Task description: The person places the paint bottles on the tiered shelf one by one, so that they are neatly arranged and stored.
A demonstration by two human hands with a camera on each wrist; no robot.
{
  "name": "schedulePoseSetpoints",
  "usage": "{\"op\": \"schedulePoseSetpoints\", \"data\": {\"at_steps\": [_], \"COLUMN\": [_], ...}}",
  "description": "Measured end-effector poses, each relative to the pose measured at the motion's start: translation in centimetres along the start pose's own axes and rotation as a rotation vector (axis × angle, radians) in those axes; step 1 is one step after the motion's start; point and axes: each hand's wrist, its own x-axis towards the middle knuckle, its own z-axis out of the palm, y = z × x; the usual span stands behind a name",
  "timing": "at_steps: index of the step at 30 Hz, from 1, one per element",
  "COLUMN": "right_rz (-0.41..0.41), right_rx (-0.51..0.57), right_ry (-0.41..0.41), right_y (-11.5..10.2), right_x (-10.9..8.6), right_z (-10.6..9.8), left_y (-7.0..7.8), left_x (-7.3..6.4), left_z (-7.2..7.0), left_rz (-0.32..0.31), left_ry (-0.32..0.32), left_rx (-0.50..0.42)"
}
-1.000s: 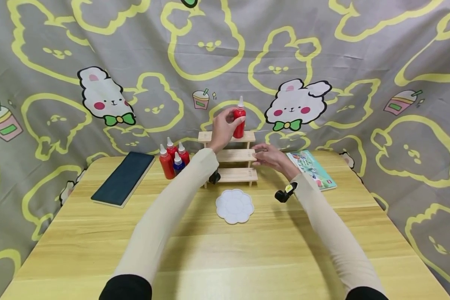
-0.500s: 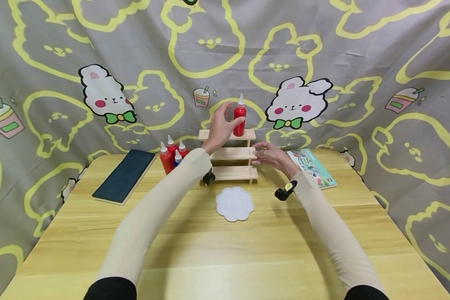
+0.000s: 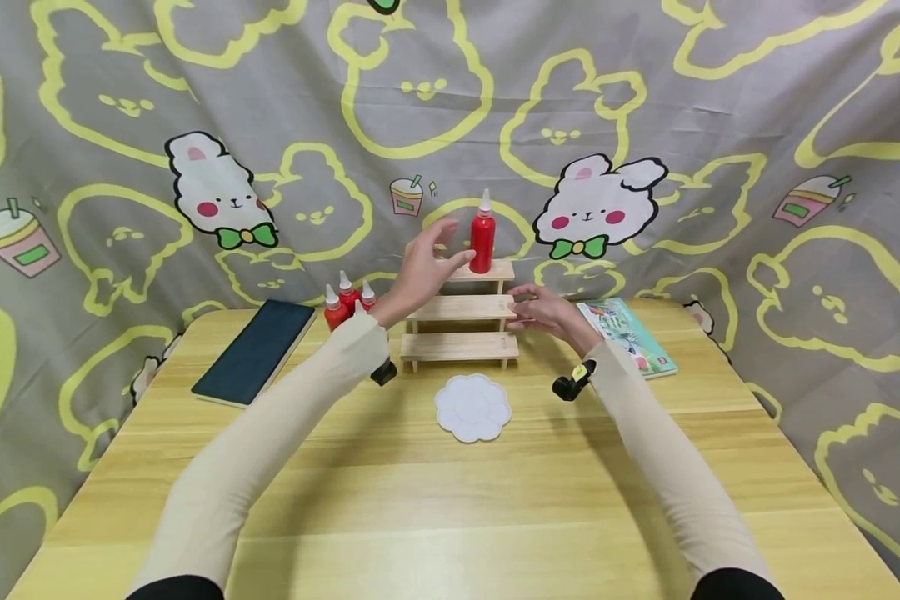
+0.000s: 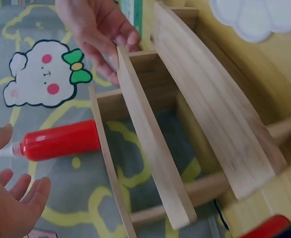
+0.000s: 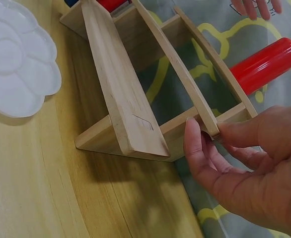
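A red paint bottle [image 3: 482,242] with a pointed white nozzle stands upright on the top tier of a three-tier wooden rack [image 3: 461,346]. My left hand [image 3: 422,268] is to the left of that bottle, its fingers spread and apart from it. In the left wrist view, a gap shows between the left hand [image 4: 16,198] and the red bottle [image 4: 63,140]. My right hand [image 3: 547,315] pinches the right end of the middle tier. The right wrist view has the thumb and fingers of this hand [image 5: 254,158] on either side of the board's end.
Several paint bottles [image 3: 337,312], red and partly hidden by the left sleeve, stand left of the rack. A white flower-shaped palette [image 3: 472,408] lies in front. A dark notebook [image 3: 255,350] lies left, a colourful book [image 3: 630,337] right. A patterned curtain hangs behind.
My left hand has let go of the red paint bottle and drawn back to the left. The bottle stays on the top tier. My right hand has kept its hold on the rack.
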Motion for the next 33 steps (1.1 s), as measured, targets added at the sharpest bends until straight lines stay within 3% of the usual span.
{"op": "schedulePoseSetpoints", "data": {"at_steps": [10, 15, 24, 29, 33], "right_rz": [-0.004, -0.001, -0.018, -0.007, -0.002], "right_rx": [-0.012, 0.003, 0.003, -0.024, -0.041], "right_ry": [0.002, -0.009, -0.024, -0.013, -0.012], "right_y": [-0.2, -0.2, -0.1, -0.1, 0.0], "right_x": [0.1, 0.1, 0.0, 0.0, 0.0], "right_z": [-0.2, -0.2, -0.1, -0.1, -0.1], "left_y": [-1.1, -1.5, -2.3, -3.2, -4.3], "left_x": [-2.1, -3.7, -6.7, -8.2, -10.0], "left_z": [-4.3, -6.4, -10.2, -11.3, -11.3], "left_rz": [0.062, 0.043, 0.08, 0.067, 0.056], "left_ry": [0.037, 0.015, -0.024, -0.021, -0.025], "left_rx": [-0.026, 0.05, 0.149, 0.195, 0.216]}}
